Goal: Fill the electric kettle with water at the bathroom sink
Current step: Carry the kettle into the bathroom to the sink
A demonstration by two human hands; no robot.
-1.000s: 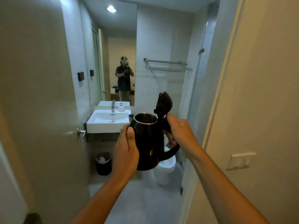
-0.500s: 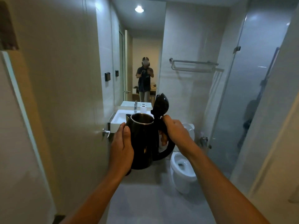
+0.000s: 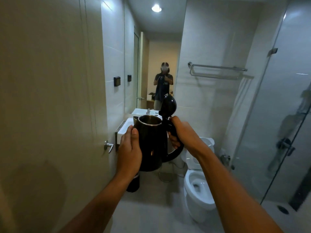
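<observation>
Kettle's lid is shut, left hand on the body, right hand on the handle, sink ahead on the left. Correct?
Not quite: the lid stands flipped open above the kettle, whose steel rim and inside show in the head view. The rest holds: left hand on the body, right hand on the handle, sink ahead on the left.
</observation>
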